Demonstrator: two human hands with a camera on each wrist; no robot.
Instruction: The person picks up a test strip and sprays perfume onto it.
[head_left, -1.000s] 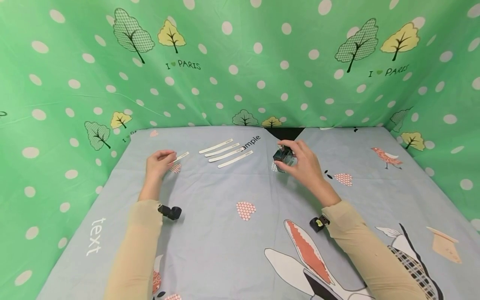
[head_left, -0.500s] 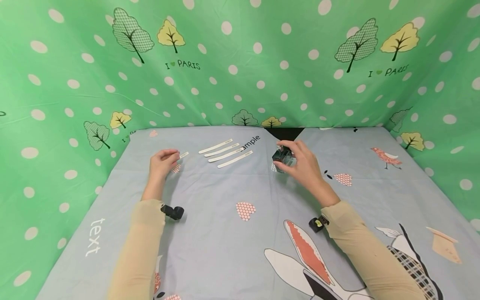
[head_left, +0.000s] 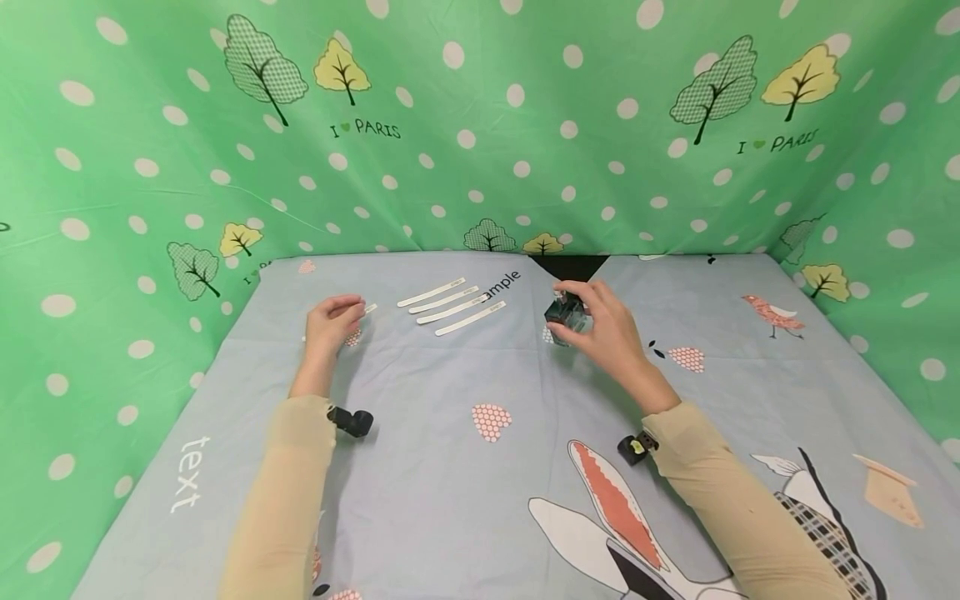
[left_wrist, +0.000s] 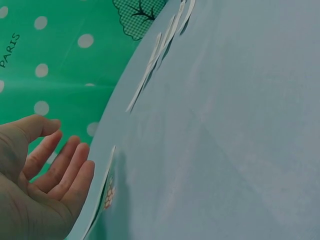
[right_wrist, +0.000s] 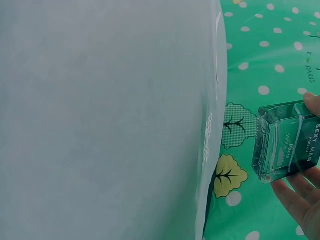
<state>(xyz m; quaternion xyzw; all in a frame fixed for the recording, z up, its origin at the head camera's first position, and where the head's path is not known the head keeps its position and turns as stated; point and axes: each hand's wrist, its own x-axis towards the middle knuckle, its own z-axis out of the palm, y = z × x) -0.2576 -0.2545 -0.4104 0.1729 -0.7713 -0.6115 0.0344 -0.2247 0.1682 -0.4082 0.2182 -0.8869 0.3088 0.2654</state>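
Note:
My right hand grips a dark teal glass perfume bottle between thumb and fingers at the back of the table. In the right wrist view, the perfume bottle appears tilted, with lettering on its face and fingertips under its edge. Over at the left, my left hand hovers above a single white paper test strip, covering most of it. The left wrist view has this test strip lying on the cloth beside the left hand, whose fingers are loosely bent and hold nothing.
Several white paper test strips lie side by side, slanted, between the hands. A grey-blue printed cloth covers the table. Green dotted curtains stand behind it and at both sides.
My left hand has shifted a little to the right over the single test strip, hiding more of it. The right hand and perfume bottle have stayed nearly still.

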